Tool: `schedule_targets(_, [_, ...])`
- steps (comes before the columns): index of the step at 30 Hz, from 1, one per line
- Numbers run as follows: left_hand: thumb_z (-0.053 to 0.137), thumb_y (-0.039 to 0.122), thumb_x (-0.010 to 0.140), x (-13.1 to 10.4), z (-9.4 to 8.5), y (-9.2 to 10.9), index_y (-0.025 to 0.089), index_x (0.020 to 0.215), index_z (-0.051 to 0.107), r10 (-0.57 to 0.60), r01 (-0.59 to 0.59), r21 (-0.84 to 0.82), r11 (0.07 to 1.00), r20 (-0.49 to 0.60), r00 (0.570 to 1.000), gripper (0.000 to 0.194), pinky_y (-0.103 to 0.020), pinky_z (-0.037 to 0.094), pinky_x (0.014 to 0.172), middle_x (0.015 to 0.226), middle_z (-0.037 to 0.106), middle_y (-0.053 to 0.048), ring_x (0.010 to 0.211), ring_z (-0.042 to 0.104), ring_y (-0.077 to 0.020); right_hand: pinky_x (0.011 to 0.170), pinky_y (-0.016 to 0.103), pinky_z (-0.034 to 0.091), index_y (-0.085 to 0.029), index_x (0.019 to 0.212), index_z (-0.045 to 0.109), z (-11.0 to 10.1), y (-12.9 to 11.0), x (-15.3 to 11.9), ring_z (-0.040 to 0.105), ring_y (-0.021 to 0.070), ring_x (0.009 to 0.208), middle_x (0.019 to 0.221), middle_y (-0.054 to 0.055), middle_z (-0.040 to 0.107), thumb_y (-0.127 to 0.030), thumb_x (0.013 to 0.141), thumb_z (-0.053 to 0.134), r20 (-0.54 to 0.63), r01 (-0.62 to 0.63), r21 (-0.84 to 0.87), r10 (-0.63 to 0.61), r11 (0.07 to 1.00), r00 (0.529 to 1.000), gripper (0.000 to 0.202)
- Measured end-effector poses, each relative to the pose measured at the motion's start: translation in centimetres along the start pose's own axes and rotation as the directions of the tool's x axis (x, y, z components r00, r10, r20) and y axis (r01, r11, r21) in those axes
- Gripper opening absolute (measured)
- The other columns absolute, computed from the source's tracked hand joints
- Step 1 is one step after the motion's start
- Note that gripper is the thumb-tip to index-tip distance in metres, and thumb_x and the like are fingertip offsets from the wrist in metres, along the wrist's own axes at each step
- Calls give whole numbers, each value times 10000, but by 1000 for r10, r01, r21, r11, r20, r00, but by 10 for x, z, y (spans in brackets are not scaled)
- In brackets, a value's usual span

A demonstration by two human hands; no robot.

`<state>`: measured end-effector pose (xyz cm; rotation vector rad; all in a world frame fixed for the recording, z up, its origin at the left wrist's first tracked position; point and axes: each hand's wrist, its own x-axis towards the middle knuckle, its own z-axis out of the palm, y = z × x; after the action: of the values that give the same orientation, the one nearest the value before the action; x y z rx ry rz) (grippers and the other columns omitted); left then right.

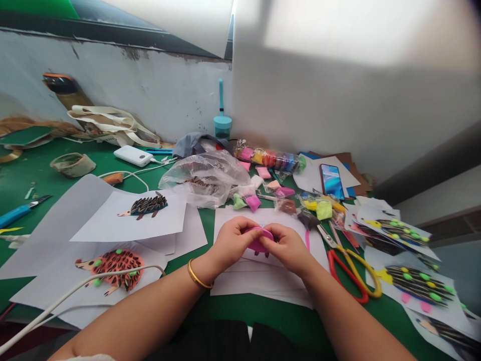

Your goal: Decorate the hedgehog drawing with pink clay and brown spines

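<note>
A flattened piece of pink modelling clay point(260, 241) is held between my two hands over a stack of white paper point(259, 281). My left hand point(236, 239) pinches its left side, thumb on top. On the other side, my right hand point(287, 245) grips its edge with the thumb and fingers. Small dark marks show on the top sheet just below the clay, and a pink strip point(307, 240) lies on the paper to the right. My hands cover most of the drawing there.
Scissors point(351, 271) with red and yellow handles lie at the right. Hedgehog pictures point(112, 268) spread on both sides. Behind are clay packets point(253, 202), a plastic bag point(206, 175), a phone point(332, 181) and a power bank point(133, 156). A white cable point(93, 278) crosses the left papers; a cutter point(18, 214) lies far left.
</note>
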<state>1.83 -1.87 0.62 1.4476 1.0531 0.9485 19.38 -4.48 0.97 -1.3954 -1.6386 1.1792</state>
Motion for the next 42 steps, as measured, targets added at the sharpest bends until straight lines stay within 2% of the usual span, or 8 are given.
schedule_targets(8, [693,405,805,0,1,1,179,983,722,-6,5,8,1000,10,1000,289,-300,508,813,982,722,-60,899,654,-196,566,245,472,-196,815,649,-1,2,1,609,155,636,721,5,647,-421,889,568,-15,25,-39,-26,999,1000,251])
schedule_targets(13, [689,347,795,1,0,0,177,790,725,-7,9,58,998,-22,1000,174,-290,496,772,829,708,-38,826,646,-189,576,247,474,-192,889,693,1,2,1,611,149,632,777,14,686,-364,869,588,14,35,-57,-34,998,999,202])
schedule_targets(19, [630,408,846,1,2,-1,170,902,709,-2,3,-28,1000,29,1000,257,-292,504,778,894,718,-45,851,645,-191,543,239,462,-189,855,673,0,2,2,596,145,609,731,4,656,-383,880,570,-6,15,-42,-16,999,1000,221])
schedule_targets(24, [710,364,768,2,0,1,182,832,737,-26,25,74,997,5,1000,195,-290,506,761,861,720,-43,831,651,-196,556,244,471,-190,898,688,0,2,2,600,145,621,767,9,670,-331,845,597,15,4,-6,-4,1000,1000,176])
schedule_targets(28, [713,395,755,3,-1,1,169,806,723,-78,78,-4,997,-9,997,231,-269,508,659,784,714,-34,740,644,-181,561,252,479,-198,920,680,-1,4,3,609,151,636,788,11,671,-393,867,591,20,24,29,-25,999,999,221])
schedule_targets(33, [723,391,762,4,1,-1,162,961,725,-84,87,-142,986,22,996,304,-289,528,741,929,737,-59,829,662,-188,605,272,481,-206,842,663,-4,9,5,604,175,700,751,15,659,-454,871,603,-80,38,1,-38,999,996,256])
schedule_targets(38, [763,424,726,4,-1,1,139,786,677,-140,145,-163,976,41,989,304,-247,493,592,696,665,-14,635,612,-140,629,295,496,-231,843,653,-4,7,4,609,193,730,757,19,662,-465,888,584,-76,36,43,-32,998,997,248])
schedule_targets(42, [777,407,719,4,-1,3,141,823,702,-161,163,-203,965,27,987,296,-239,509,599,736,676,-18,671,622,-141,665,298,498,-226,886,667,-4,7,4,623,203,786,827,27,683,-471,880,597,-102,40,35,-36,999,994,255])
